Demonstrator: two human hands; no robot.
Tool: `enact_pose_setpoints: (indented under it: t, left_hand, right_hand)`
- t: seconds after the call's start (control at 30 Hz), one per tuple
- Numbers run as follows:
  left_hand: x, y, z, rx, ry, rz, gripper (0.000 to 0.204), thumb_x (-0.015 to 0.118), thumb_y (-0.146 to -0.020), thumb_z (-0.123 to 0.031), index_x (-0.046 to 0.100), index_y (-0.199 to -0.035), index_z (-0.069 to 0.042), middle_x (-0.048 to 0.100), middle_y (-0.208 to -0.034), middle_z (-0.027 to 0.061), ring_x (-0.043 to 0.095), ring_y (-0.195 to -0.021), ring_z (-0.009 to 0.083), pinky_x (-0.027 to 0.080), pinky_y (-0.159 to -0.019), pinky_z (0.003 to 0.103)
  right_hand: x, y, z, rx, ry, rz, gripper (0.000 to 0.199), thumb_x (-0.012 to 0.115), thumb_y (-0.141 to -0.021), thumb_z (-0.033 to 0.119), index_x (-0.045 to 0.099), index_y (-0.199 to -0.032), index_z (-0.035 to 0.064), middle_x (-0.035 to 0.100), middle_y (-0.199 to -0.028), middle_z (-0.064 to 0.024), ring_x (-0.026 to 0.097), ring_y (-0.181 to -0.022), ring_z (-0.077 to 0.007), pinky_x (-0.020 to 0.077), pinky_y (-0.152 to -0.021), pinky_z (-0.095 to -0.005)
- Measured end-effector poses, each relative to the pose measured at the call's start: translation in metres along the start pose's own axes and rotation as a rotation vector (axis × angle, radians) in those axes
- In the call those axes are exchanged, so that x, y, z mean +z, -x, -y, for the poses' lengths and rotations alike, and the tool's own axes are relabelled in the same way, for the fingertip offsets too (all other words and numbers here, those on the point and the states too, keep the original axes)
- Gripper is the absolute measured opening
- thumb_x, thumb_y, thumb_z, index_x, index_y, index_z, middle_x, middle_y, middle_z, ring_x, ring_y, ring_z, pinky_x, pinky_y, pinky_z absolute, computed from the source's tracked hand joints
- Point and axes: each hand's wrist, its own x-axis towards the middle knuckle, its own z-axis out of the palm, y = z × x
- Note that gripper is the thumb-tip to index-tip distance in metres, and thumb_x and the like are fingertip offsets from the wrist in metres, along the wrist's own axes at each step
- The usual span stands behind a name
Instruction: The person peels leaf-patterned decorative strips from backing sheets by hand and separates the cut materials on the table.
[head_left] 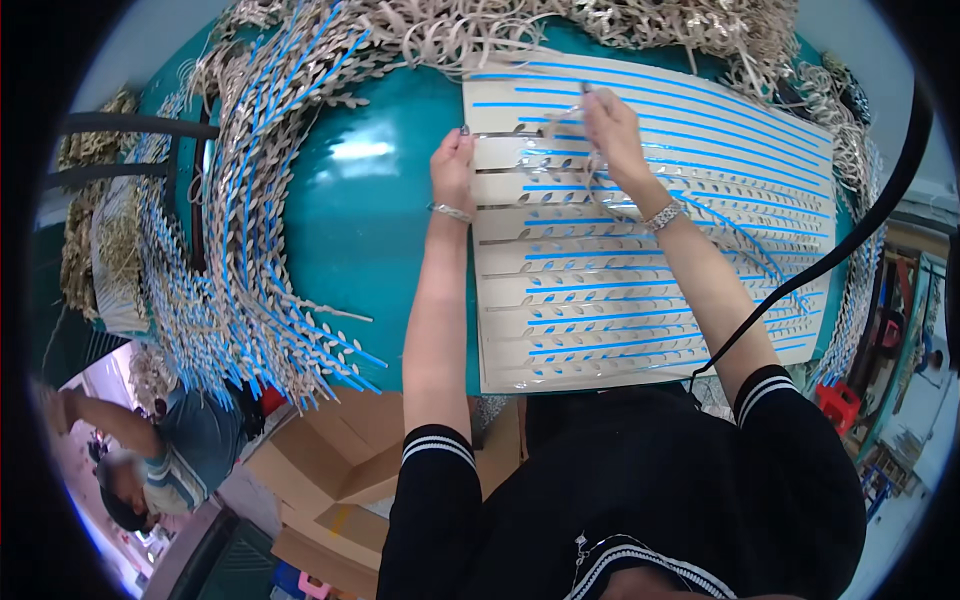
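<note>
Green tabletop (360, 250), glossy, with curled beige offcuts (480, 30) heaped along its far side and blue-striped leaf strips (245, 190) massed to the left. Your left forearm ran almost straight up from the lower edge; the left hand (454, 170) stood at the left edge of the sheet, fingers curled in, though whether they gripped it you could not tell from this view. Your right arm slanted up and leftward across the work, wrist bent, the right hand (615, 130) over the sheet's upper part, fingers drawn together around a pale, shiny strip (562, 117). Bracelets showed on both wrists. Beige sheet (502, 310): lying on the tabletop in front of you, right of centre, crossed by parallel blue lines, with rows of small leaf shapes along its middle and near portions. Glare lay over parts. An open cardboard box (310, 440) sat below, left of your body.
</note>
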Motion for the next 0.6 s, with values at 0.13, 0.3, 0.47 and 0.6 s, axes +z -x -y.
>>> enact_pose_setpoints:
  t: [0.13, 0.3, 0.47, 0.6]
  left_hand:
    - [-0.027, -0.005, -0.009, -0.088, -0.007, 0.298, 0.022, 0.042, -0.092, -0.024, 0.054, -0.087, -0.006, 0.055, -0.070, -0.0025, 0.047, -0.055, 0.0022, 0.039, -0.050, 0.017]
    - [-0.008, -0.001, -0.008, -0.091, -0.127, 0.145, 0.017, 0.051, -0.087, -0.015, 0.059, -0.094, -0.001, 0.060, -0.079, 0.0001, 0.053, -0.065, 0.0040, 0.042, -0.057, 0.018]
    - [-0.013, -0.006, -0.004, 0.016, -0.208, 0.221, 0.011, 0.057, -0.083, -0.006, 0.060, -0.091, 0.001, 0.061, -0.084, 0.0023, 0.054, -0.071, 0.0061, 0.044, -0.063, 0.020]
    - [-0.010, -0.001, -0.015, -0.072, -0.187, 0.189, 0.009, 0.059, -0.081, -0.006, 0.061, -0.086, 0.001, 0.061, -0.078, 0.0021, 0.052, -0.064, 0.0060, 0.043, -0.058, 0.022]
  right_hand:
    - [0.014, 0.006, 0.027, 0.039, -0.139, 0.185, 0.025, 0.055, -0.086, 0.028, 0.051, -0.094, 0.0037, 0.042, -0.060, 0.0042, 0.034, -0.050, -0.0043, 0.0270, -0.042, -0.0194]
    - [0.034, 0.013, 0.021, -0.141, 0.261, 0.257, 0.043, 0.068, -0.074, 0.026, 0.054, -0.106, 0.0025, 0.044, -0.060, 0.0028, 0.040, -0.054, -0.0035, 0.0337, -0.043, -0.0198]
    - [0.073, 0.014, 0.009, -0.604, 0.460, 0.210, 0.022, 0.067, -0.072, 0.016, 0.061, -0.090, 0.0040, 0.058, -0.076, -0.0117, 0.055, -0.060, -0.0271, 0.0427, -0.055, -0.0369]
    - [0.073, 0.008, -0.001, -0.594, 0.407, 0.149, 0.017, 0.064, -0.074, 0.016, 0.058, -0.082, 0.0022, 0.056, -0.076, -0.0112, 0.054, -0.065, -0.0258, 0.0424, -0.059, -0.0356]
